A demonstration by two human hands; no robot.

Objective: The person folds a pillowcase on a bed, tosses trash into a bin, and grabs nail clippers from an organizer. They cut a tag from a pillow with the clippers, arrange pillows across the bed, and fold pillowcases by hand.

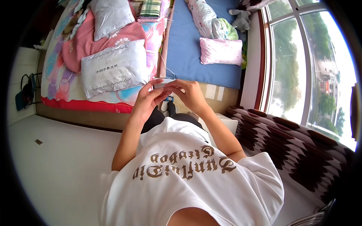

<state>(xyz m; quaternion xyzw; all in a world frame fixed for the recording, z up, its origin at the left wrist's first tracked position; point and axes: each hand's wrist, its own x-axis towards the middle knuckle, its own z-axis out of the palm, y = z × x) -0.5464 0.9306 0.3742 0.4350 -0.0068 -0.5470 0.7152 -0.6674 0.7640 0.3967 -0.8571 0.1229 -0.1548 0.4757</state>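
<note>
Both hands meet in front of my waist around a small white object [160, 85] with a ridged side. My left hand [145, 97] holds its left end between thumb and fingers. From the right, my right hand [187, 93] pinches at its other end, fingertips close to those of my left hand. A thin white cable [163, 62] runs up from near the hands along the gap between the beds. Much of the object is covered by my fingers, so its full shape cannot be made out.
A bed with a white pillow [115, 67] and pink blanket [81, 45] lies left. Beyond my right hand is a blue mattress [181, 49] with a pink pillow [221, 51]. Patterned curtains [286, 143] hang by the window [290, 64] at right.
</note>
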